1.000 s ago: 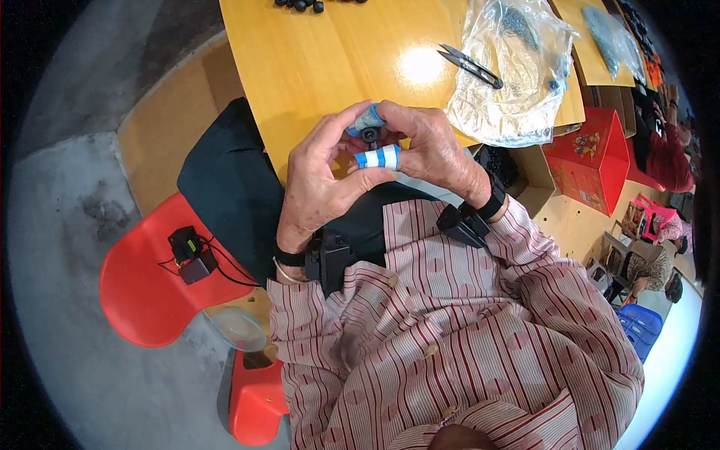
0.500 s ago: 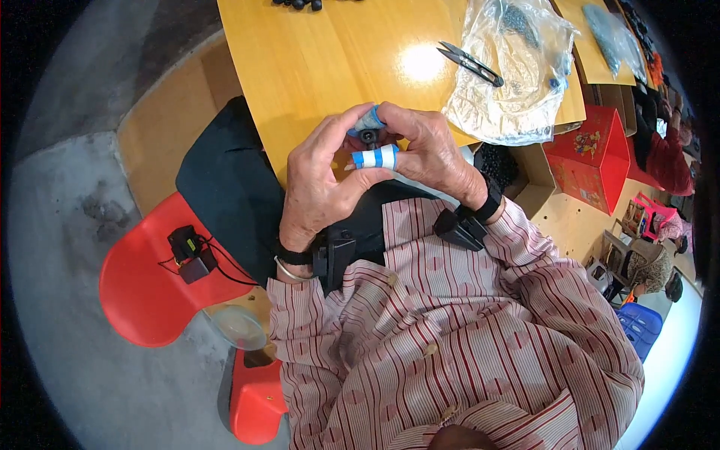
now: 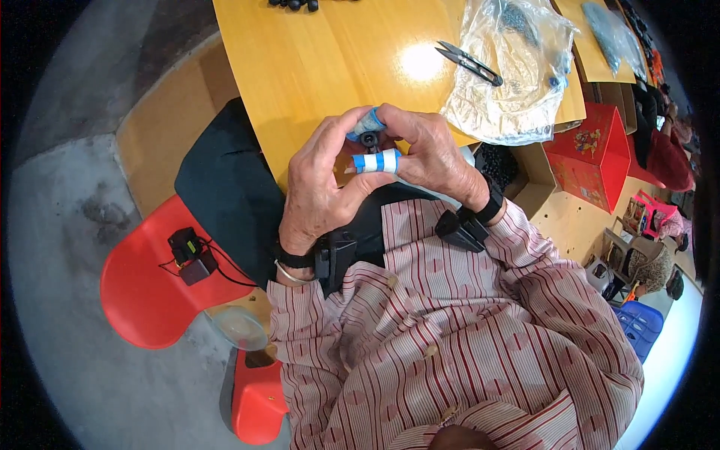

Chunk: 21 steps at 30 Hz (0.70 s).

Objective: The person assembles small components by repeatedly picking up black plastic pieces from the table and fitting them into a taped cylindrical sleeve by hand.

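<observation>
Your left hand (image 3: 319, 187) and right hand (image 3: 435, 154) meet above the counter (image 3: 330, 60) edge, fingers of both pinching a small black part (image 3: 369, 139) (mostly hidden). A taped finger (image 3: 377, 162) lies beneath it. Snips (image 3: 469, 62) rest beside a plastic bag (image 3: 517, 75).

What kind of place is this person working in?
Probably a small workshop for hand assembly. Both hands pinch a small black part over a yellow worktable that bears thread snips and a clear bag of parts.
</observation>
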### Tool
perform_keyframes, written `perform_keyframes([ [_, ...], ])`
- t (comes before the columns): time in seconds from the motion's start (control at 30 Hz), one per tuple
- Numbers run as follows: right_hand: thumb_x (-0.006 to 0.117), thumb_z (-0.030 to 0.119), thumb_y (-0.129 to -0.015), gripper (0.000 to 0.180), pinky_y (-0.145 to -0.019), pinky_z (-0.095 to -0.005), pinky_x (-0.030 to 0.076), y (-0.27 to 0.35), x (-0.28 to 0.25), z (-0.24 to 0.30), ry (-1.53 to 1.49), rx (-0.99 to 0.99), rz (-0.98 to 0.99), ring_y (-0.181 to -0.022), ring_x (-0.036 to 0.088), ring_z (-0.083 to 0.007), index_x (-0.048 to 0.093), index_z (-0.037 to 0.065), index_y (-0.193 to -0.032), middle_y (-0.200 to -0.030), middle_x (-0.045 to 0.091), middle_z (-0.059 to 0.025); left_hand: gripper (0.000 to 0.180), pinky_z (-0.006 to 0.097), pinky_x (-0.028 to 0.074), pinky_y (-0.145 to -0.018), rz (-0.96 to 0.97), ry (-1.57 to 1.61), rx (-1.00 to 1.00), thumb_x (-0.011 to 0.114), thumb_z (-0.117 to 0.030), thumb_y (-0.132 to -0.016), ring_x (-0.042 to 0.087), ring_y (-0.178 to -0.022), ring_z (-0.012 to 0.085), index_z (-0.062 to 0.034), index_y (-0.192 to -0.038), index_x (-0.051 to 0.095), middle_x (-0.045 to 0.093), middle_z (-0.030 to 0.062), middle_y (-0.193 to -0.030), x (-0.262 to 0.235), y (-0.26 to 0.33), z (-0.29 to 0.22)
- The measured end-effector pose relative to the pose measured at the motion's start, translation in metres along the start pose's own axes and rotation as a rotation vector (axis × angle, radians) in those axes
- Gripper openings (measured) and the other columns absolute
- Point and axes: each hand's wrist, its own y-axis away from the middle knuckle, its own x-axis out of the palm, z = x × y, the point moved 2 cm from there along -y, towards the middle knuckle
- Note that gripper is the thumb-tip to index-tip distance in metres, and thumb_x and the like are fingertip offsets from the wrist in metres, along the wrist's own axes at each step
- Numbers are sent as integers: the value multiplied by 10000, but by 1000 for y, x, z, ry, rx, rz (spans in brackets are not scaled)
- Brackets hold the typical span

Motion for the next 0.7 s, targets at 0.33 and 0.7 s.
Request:
perform_keyframes([
  [0.33,730,218,-756,291,-535,-317,474,-3,2,-3,-12,-118,-93,-596,604,-263,564,26,-899,-667,582,-117,529,318,505,-771,-53,31,-21,778,-222,-709,635,-903,256,0,-1136,557,612,136,-985,1,-1,2],
  [0.7,734,167,-704,304,-564,-371,452,-2,-5,3,110,-279,-93,-665,577,-320,537,20,-882,-722,549,-132,528,314,501,-765,-78,-10,73,797,-167,-672,623,-896,249,-17,-1126,574,608,127,-1005,2,-3,-3],
])
